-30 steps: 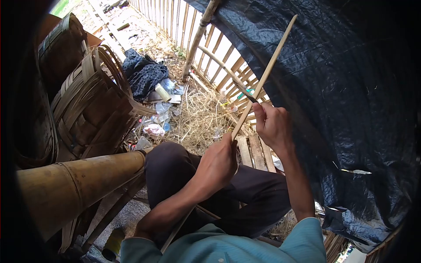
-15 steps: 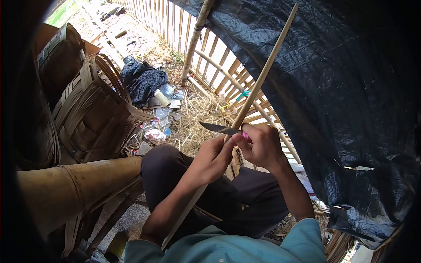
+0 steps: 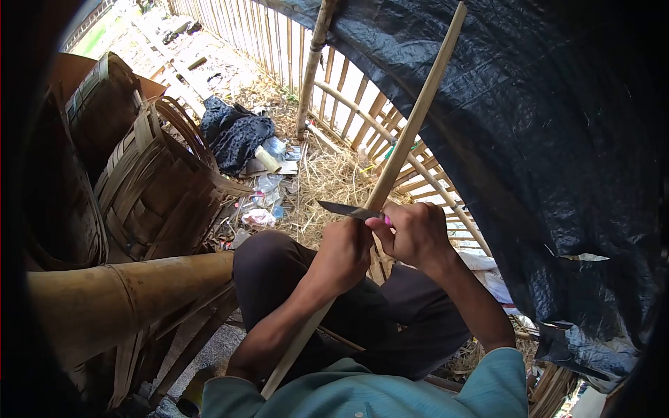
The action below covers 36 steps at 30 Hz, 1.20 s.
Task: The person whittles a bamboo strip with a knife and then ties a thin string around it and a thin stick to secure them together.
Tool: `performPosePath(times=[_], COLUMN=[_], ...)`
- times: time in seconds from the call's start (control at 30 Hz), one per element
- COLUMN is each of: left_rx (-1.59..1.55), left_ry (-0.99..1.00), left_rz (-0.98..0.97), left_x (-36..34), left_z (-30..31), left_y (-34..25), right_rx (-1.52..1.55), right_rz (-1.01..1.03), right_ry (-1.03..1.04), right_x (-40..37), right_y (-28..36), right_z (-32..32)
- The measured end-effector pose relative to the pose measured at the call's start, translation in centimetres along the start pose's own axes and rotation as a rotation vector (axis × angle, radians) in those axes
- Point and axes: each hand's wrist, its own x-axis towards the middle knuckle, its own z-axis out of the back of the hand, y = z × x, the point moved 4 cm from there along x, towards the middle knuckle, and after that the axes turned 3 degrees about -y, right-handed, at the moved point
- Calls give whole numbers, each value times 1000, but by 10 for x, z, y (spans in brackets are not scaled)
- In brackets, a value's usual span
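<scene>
A long pale bamboo strip (image 3: 416, 115) runs slantwise from the top of the view down past my lap. My left hand (image 3: 343, 254) is closed round it just below the knife. The knife (image 3: 343, 209) lies across the strip, its dark blade pointing left and touching the wood. Its pink handle (image 3: 387, 220) is mostly hidden in my right hand (image 3: 417, 233), whose fingers wrap round it. The lower end of the strip passes under my left forearm towards my shirt.
Woven bamboo baskets (image 3: 150, 181) stand at the left, above a thick bamboo pole (image 3: 132, 292). Black plastic sheeting (image 3: 529, 160) hangs at the right beside a bamboo slat fence (image 3: 279, 45). Straw (image 3: 331, 177), a dark cloth (image 3: 237, 136) and plastic litter (image 3: 261, 216) lie on the ground ahead.
My left hand has rolled over, now showing its back, and the strip has turned and tilted slightly, its upper end shifting left. The background has slid a little rightwards. The knife remains across the strip.
</scene>
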Motion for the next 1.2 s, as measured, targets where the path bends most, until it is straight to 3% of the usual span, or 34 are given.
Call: performPosePath(times=[0.2, 0.3, 0.43, 0.63, 0.83, 1.2], left_rx=[118, 2, 89, -94, -285, -154], left_ry=[-134, -45, -48, -59, 4, -11], left_rz=[-114, 163, 111, 157, 249, 66], left_x=[1, -6, -4, -2, -2, 1], left_z=[2, -2, -6, 0, 5, 6], left_y=[-2, -11, -4, 0, 0, -1], right_rx=[-97, -173, -150, -110, 13, -2], right_rz=[22, -174, -160, -109, -8, 45], right_ry=[-77, -125, -135, -173, 33, 22], right_x=[3, 26, 33, 29, 3, -1], right_y=[-2, -25, -36, -31, 1, 0], right_z=[-6, 19, 23, 17, 11, -1])
